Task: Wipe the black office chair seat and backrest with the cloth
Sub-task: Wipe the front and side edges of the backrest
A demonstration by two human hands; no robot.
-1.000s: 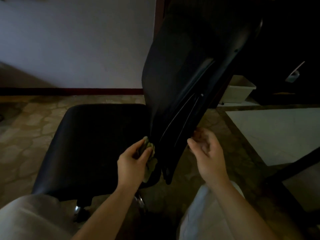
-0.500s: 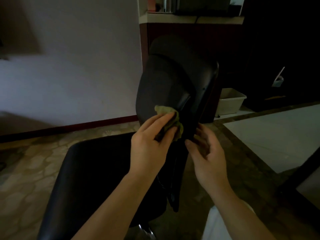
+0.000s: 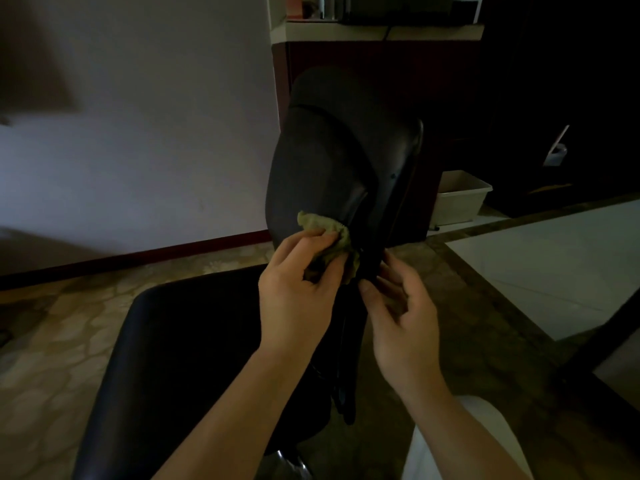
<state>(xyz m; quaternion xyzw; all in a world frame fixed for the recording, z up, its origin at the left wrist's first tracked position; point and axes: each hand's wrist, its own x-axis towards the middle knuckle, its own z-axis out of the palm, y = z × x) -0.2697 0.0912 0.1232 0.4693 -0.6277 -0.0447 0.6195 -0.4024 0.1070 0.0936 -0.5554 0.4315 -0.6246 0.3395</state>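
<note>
Green cloth (image 3: 323,233), bunched in the gripping left hand (image 3: 298,299), presses the lower side edge of the backrest (image 3: 318,168); right hand (image 3: 401,317) curls loosely beside it, grip indeterminate; wiping judged mid-task, upper backrest and seat (image 3: 194,358) apparently outstanding

Crumpled olive cloth (image 3: 323,226) presses the black backrest's (image 3: 322,161) lower edge; the backrest stands upright, seemingly edge-on, at the seat's (image 3: 194,341) two o'clock.
</note>
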